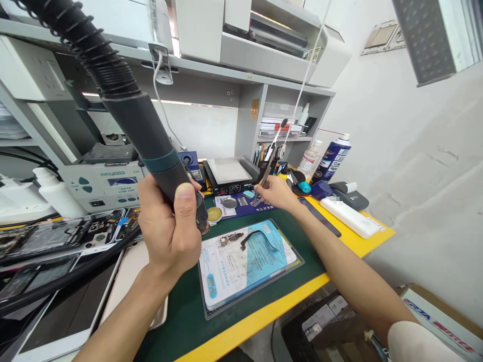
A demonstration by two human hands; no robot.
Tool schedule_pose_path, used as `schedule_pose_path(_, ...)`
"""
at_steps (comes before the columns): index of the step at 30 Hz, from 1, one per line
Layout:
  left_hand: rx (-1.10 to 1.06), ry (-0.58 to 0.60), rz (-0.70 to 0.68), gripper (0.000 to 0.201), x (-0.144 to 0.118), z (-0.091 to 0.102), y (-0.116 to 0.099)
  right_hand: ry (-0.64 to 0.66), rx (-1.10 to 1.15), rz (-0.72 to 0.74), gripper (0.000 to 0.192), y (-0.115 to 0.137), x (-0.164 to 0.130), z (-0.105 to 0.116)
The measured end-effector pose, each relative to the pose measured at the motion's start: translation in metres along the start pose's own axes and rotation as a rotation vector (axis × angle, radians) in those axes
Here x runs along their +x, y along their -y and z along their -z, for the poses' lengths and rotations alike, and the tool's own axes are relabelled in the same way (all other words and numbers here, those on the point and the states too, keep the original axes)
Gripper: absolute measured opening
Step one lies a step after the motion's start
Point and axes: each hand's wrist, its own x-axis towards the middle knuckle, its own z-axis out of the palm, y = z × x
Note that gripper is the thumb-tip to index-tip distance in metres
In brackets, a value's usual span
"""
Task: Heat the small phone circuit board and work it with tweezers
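Head view shows the left hand (171,229) closed in a full fist around the grip of a hot-air gun (151,146), thumb up along the barrel, its nozzle pointing down over the near left corner of a blue work mat (264,261). A black ribbed hose (86,45) runs from the handle up toward 11 o'clock. The right hand (275,193) is stretched out to 1 o'clock, fingers pinched on a pair of tweezers (264,181) whose tips hang just beside a tool holder (266,168) at the back of the counter (241,327).

On the mat lies a small circuit board with a flex cable (237,240), bare and untouched by either hand; the nozzle is above it but not yet lowered close, and the tweezers are well apart from it. I judge the work to be at its setup stage: both tools are in hand, the heating and lifting on the board remain to be done.

At 12 o'clock sits a heating plate (230,176), at 10 o'clock the rework station (103,183), at 9 o'clock opened phones (53,239), and at 2 o'clock a spray can (332,158).
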Motion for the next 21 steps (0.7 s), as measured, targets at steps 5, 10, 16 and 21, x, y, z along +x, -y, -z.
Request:
schedule_pose_path(5, -0.016, 0.013, 0.001, 0.027, 0.0007, 0.001, -0.0007, 0.011, 0.014, 0.003, 0.024, 0.0, 0.0001, -0.0013)
schedule_pose_path(10, -0.021, 0.024, 0.008, 0.027, 0.0009, 0.0016, -0.0036, 0.006, 0.026, 0.009, 0.024, -0.0004, 0.0005, -0.0017)
schedule_pose_path(16, -0.02, 0.018, 0.017, 0.028, -0.0002, 0.0016, -0.003, -0.008, 0.046, 0.018, 0.023, -0.0033, 0.0018, -0.0047)
schedule_pose_path(21, -0.017, 0.013, 0.017, 0.028, -0.0009, 0.001, -0.0016, -0.008, 0.07, 0.022, 0.021, -0.0042, 0.0026, -0.0071)
